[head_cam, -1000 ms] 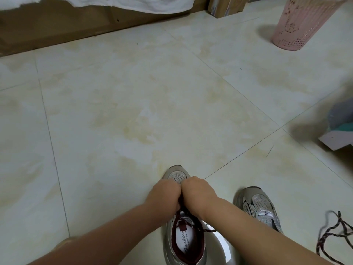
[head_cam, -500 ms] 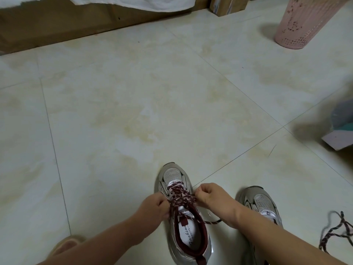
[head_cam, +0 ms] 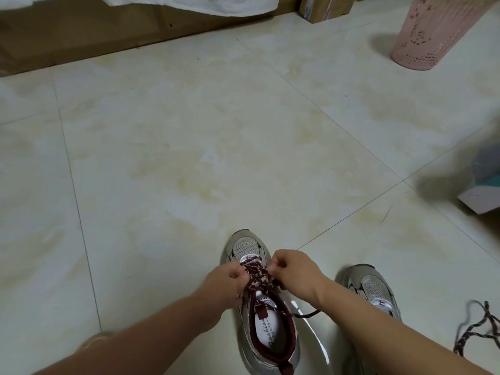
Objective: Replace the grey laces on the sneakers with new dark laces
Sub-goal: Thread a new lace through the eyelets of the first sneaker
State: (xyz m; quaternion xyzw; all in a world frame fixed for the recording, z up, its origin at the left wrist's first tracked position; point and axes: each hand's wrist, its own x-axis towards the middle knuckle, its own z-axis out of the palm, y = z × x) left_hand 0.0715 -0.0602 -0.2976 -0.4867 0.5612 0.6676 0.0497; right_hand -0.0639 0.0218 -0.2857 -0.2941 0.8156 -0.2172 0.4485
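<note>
Head view: fingers [head_cam: 234, 274] apparently pinching dark lace [head_cam: 257, 276]

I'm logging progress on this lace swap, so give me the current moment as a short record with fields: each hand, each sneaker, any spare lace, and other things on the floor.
left hand: fingers curled, pinching the dark lace on the near sneaker's left side
right hand: fingers curled, pinching the same lace on its right side
near sneaker: dark lace threaded through its front eyelets, one end trailing right onto the floor
second sneaker: to the right, untouched, lacing partly hidden by the right arm
loose lace: dark, lying on the floor at far right
pink bin: top right
</note>
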